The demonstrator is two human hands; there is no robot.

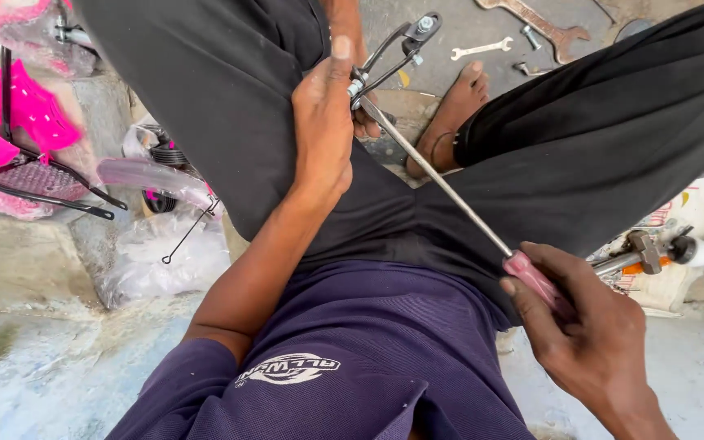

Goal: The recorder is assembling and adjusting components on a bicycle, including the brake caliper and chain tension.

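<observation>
My left hand [325, 122] rests on my left knee and grips a black metal brake caliper [397, 49] with a bolt at its far end. My right hand [588, 334] is wrapped around the pink handle of a long screwdriver [450, 195]. The steel shaft runs up and left across my lap, and its tip meets the caliper beside my left fingers. I sit with legs apart in black trousers and a purple shirt; my bare foot [454, 106] is on the ground beyond the caliper.
Two spanners [482, 49] [535, 20] and loose bolts [531, 37] lie on the ground ahead. A pink child's bicycle part [18, 130] wrapped in plastic lies to the left. A hammer [641, 253] lies on a printed sack at right.
</observation>
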